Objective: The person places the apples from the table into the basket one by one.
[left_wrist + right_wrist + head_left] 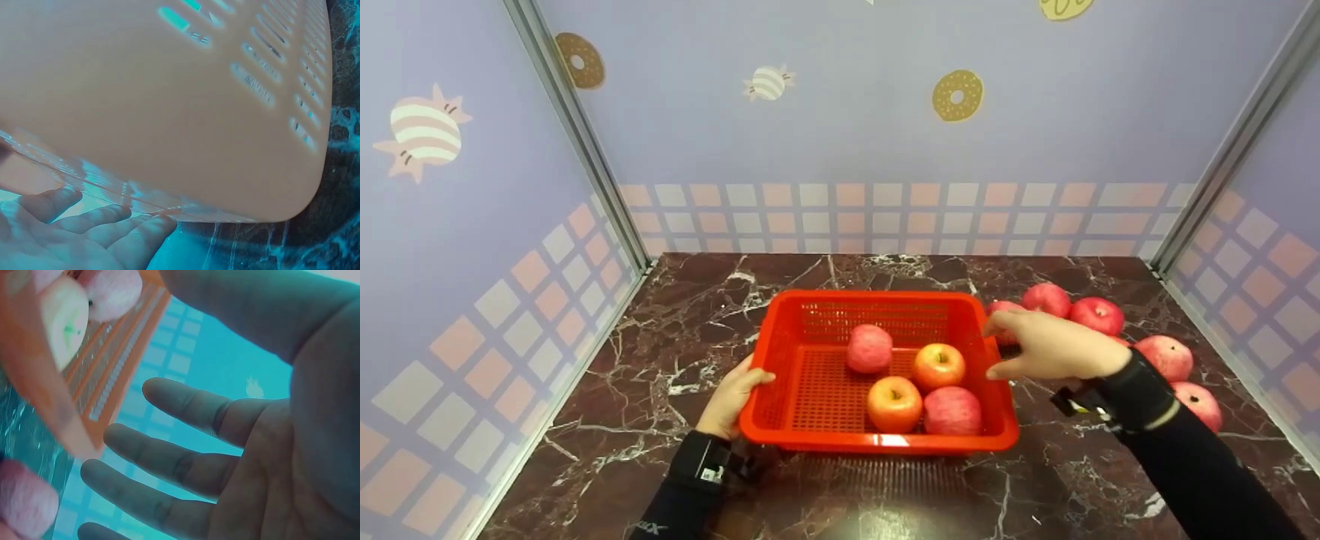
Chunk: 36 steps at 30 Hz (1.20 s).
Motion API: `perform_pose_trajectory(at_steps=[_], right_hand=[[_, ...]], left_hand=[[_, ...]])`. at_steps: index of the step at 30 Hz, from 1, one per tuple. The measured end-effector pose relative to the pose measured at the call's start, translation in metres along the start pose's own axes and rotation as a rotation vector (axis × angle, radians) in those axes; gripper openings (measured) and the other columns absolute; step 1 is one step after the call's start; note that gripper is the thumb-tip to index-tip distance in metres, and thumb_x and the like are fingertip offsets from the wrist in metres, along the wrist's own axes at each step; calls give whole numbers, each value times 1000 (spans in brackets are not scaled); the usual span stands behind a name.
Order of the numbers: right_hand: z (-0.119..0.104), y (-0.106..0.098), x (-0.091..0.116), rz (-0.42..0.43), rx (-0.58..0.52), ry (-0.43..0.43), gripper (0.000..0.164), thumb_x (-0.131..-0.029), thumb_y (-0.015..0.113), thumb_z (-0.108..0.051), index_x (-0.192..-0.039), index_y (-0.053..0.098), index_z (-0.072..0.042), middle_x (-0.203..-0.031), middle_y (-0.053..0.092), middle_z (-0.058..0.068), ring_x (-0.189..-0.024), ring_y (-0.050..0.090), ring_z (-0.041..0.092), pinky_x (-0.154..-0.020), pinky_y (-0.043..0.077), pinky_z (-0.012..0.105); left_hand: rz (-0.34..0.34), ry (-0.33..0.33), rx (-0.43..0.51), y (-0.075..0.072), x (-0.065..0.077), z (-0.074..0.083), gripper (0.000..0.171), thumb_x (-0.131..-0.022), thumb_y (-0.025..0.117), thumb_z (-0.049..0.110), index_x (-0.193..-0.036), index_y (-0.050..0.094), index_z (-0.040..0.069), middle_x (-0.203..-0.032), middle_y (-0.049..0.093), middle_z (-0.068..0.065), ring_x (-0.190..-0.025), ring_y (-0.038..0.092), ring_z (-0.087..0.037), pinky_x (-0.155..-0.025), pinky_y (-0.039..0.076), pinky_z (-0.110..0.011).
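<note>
The red rectangular perforated plastic basket is at the middle of the dark, white-veined marbled table, its left rim held by the left hand, thumb hooked over and fingers against the outside, presumably to steady it. Two orange-yellow round apples and two pinkish-red round apples lie toward its right side, three bunched at the near right corner. The right hand, fingers spread and holding nothing, hovers by the right rim, conveniently near further pinkish-red apples toward the table's right edge.
</note>
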State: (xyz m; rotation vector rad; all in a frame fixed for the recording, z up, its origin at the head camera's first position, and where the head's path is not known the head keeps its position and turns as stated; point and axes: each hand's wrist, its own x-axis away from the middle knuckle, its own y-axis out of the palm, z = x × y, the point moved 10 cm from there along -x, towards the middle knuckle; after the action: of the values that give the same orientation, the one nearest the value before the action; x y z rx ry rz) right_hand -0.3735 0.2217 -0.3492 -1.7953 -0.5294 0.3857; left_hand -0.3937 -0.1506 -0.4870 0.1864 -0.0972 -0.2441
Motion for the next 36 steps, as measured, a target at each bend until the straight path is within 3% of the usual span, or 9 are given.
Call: perform_pose_trajectory(at_steps=[5, 9, 15, 18, 25, 30, 32, 36], right_hand=[[22, -10, 23, 62, -7, 61, 48, -81, 85, -42, -115, 65, -15, -105, 69, -2, -90, 65, 15, -83, 57, 41], [42, -13, 42, 93, -11, 105, 54, -83, 83, -43, -120, 63, -9, -107, 72, 5, -93, 68, 21, -84, 58, 47], [79, -16, 72, 118, -2, 184, 49, -84, 83, -39, -117, 62, -9, -97, 68, 5, -86, 62, 20, -75, 53, 40], [99, -17, 87, 124, -2, 239, 57, -84, 82, -43, -122, 62, -6, -99, 69, 7, -90, 64, 23, -75, 53, 41], [140, -16, 118, 136, -32, 335, 56, -86, 81, -40, -120, 63, 1, -106, 71, 22, -97, 68, 40, -78, 55, 49], [168, -12, 140, 119, -40, 417, 62, -88, 79, -39, -119, 59, 10, -112, 65, 38, -96, 66, 50, -80, 55, 61], [177, -11, 147, 110, -27, 434, 63, -87, 79, -39, -115, 57, 14, -111, 64, 40, -92, 65, 50, -78, 54, 62], [190, -6, 158, 103, -23, 449, 62, -87, 80, -37, -109, 58, 16, -94, 69, 32, -80, 67, 39, -69, 55, 51]], left_hand=[[-11, -2, 23, 2, 1, 0, 65, -97, 44, 2, -159, 25, -3, -120, 68, -13, -105, 71, -23, -93, 61, -39], [-20, -6, 38, 3, 2, 0, 66, -97, 43, 1, -160, 23, -2, -120, 68, -12, -106, 70, -23, -93, 61, -40], [-21, -2, 35, 3, 1, 1, 65, -97, 43, 1, -160, 23, -2, -120, 68, -12, -106, 70, -23, -93, 61, -40], [-21, -2, 37, 2, 1, 1, 65, -98, 43, 1, -160, 24, -2, -120, 68, -11, -106, 70, -24, -93, 61, -40], [-32, -2, 52, 3, 1, -1, 64, -98, 42, 1, -159, 23, -3, -116, 69, -8, -105, 71, -24, -92, 62, -40], [-36, 0, 62, 4, 0, 0, 64, -98, 42, 1, -159, 23, -3, -113, 69, -6, -104, 71, -23, -92, 62, -39], [-34, -2, 61, 4, 0, 0, 65, -98, 42, 1, -160, 23, -3, -112, 70, -5, -104, 72, -23, -92, 62, -39], [-43, 1, 57, 5, 1, 0, 63, -98, 42, 1, -159, 23, -4, -112, 69, -4, -104, 71, -23, -92, 62, -38]])
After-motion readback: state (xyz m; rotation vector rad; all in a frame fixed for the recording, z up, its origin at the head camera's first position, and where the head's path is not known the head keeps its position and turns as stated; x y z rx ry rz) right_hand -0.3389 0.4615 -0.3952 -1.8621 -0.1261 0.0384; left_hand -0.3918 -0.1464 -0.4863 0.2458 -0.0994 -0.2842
